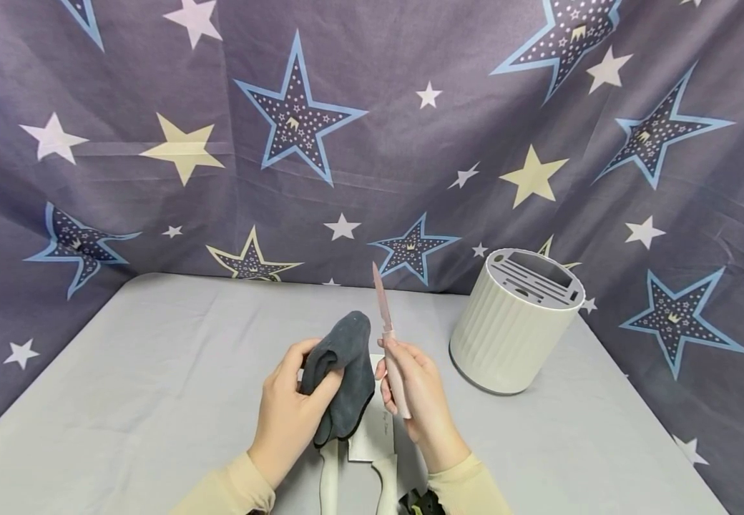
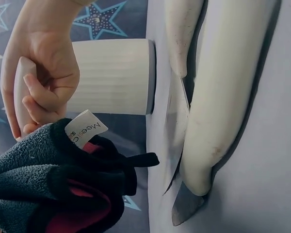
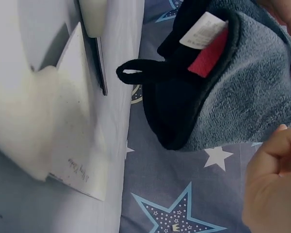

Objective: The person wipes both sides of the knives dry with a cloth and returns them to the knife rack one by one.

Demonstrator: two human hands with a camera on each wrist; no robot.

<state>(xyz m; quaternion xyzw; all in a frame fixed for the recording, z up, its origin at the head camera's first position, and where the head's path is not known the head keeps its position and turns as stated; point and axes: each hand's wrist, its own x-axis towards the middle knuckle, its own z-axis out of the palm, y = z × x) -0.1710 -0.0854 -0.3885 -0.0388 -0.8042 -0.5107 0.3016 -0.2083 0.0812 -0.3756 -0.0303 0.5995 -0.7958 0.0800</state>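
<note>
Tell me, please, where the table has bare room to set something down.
The table is bare left of the left hand, out to its left edge, and right of the right hand, in front of the slotted holder. It is crowded between the forearms: the cleaver and another white handle lie with the gray cloth and pink knife held above.

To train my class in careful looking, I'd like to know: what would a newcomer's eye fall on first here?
Probably the star-patterned backdrop filling the upper head view. Next, near the centre, comes the pinkish knife pointing upward in the right grip, beside the dark grey cloth in the left grip. The ribbed, slotted holder also stands out at right.
</note>
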